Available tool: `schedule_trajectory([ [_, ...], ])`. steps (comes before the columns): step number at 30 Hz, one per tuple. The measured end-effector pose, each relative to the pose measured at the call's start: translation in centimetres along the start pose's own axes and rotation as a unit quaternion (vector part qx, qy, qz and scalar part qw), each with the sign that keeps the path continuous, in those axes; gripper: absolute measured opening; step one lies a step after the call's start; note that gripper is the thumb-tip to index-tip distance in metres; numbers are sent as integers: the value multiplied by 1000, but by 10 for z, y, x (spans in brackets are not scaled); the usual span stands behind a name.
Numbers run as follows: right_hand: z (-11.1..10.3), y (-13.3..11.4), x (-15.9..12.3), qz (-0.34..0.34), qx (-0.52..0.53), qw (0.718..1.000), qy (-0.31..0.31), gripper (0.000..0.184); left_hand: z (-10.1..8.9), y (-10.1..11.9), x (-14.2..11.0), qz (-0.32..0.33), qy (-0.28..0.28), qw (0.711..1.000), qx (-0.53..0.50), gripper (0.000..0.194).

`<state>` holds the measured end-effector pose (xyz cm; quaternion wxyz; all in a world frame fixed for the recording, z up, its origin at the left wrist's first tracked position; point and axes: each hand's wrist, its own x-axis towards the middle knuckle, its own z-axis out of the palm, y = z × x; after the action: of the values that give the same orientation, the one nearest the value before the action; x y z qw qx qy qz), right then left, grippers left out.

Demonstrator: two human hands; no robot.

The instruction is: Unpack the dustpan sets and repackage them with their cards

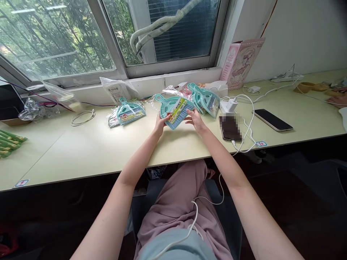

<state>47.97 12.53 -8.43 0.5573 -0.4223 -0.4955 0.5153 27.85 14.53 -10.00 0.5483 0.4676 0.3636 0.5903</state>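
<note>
A teal mini dustpan and brush set (175, 111) with a yellow label is held just above the table, tilted. My left hand (161, 122) grips its lower left edge, thumb on top of the front. My right hand (195, 120) is at its right edge, thumb touching the corner and the other fingers spread apart. Behind and to the right lies a pile of similar teal dustpan sets (205, 99). Left of my hands, more wrapped dustpan sets (131, 112) rest on the table.
Right of my hands lie a phone (230, 128) on a cable, a white charger (229, 105) and another phone (273, 120). A pink box (242, 64) stands by the wall. At left are a coiled cable (82, 117) and green sticks (11, 142). The table's front edge (108, 173) runs before my lap.
</note>
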Motion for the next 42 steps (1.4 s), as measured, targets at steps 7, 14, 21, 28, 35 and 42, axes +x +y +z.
schedule_trajectory([
  [7,5,10,1,100,25,995,-11,26,4,-5,1,98,-56,991,72,82],
  [14,2,9,5,114,60,991,34,24,11,-6,-3,118,-63,988,72,78],
  [21,-4,10,9,108,54,988,95,26,22,4,-19,36,-54,996,55,84],
  [28,-12,9,10,113,60,989,79,34,25,5,-19,47,-48,994,82,75],
  [35,-11,12,12,51,93,986,128,47,38,2,-29,65,-45,991,105,62],
  [42,-7,9,9,48,119,979,158,45,44,6,-35,44,-63,992,97,58],
])
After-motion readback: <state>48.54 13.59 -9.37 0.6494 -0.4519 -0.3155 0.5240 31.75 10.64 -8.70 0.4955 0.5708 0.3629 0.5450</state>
